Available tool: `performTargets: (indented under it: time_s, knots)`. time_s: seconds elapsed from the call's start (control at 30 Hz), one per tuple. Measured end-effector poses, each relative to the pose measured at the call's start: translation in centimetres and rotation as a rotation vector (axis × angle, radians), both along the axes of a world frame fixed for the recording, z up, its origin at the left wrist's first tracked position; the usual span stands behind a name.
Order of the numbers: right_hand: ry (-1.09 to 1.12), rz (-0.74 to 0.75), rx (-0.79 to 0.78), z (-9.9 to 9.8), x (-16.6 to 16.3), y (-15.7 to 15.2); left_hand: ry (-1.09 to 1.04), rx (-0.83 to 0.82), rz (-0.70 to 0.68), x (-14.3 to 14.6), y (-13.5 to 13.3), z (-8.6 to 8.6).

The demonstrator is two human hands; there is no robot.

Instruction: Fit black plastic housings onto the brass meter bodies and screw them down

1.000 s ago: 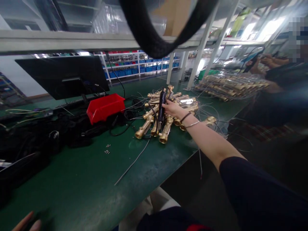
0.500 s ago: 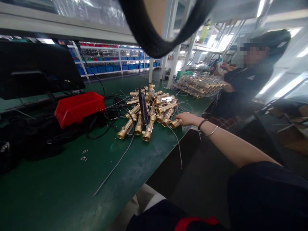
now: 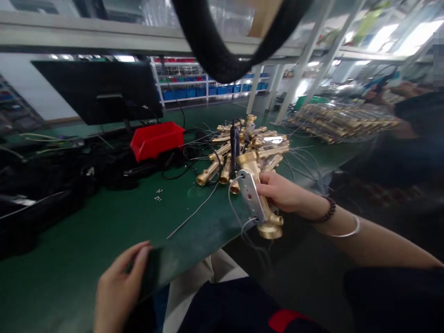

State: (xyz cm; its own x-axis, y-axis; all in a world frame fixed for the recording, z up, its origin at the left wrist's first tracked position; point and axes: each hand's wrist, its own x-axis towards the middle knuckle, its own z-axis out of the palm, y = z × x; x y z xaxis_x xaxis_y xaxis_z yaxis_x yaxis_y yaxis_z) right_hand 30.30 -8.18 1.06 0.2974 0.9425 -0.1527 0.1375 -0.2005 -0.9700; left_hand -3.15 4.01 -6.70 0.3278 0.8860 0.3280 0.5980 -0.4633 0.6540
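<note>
Gripping a brass pipe (image 3: 266, 208), the right hand (image 3: 282, 192) has its thumb and fingers clamped around the middle. The pipe is tilted, to the right of the red bin (image 3: 157, 141) and nearer the person than it. On the pipe's side sits a metal plate (image 3: 250, 194) with a small dark red spot, too small to tell whether it is print; thin wires (image 3: 233, 203) loop from the plate's two ends.

Nearer the person than the red bin and slightly left of it, the left hand (image 3: 118, 289) has thumb and forefinger curved toward each other, a gap between them.

Just right of the red bin is a heap of brass pipes (image 3: 208, 175) with a black tool (image 3: 235, 143) lying on it; a white patch (image 3: 274, 138) there is too blurred to read. Tiny screws (image 3: 158, 198) lie in front of the bin on the green table (image 3: 104, 222). A black monitor (image 3: 100, 92) stands behind it to the left. Well to its right are a stack of more pipes (image 3: 343, 122) and a blurred co-worker (image 3: 421, 115).
</note>
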Motion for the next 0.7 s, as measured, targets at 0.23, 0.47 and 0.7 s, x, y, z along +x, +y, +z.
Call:
performTargets:
  time_s: [0.23, 0.47, 0.7]
  knots:
    - [0.6, -0.048, 0.057, -3.2, -10.4, 5.9, -0.218, -0.243, -0.378, 5.0, -4.6, 2.3]
    - [0.684, -0.059, 0.079, -7.1, -15.3, 6.9, -0.558, -0.633, -0.386, 4.8, -4.1, -0.5]
    - [0.006, 0.362, 0.056, -7.9, -12.0, 5.2, -0.256, -0.451, 0.056, 4.0, -2.9, 0.8]
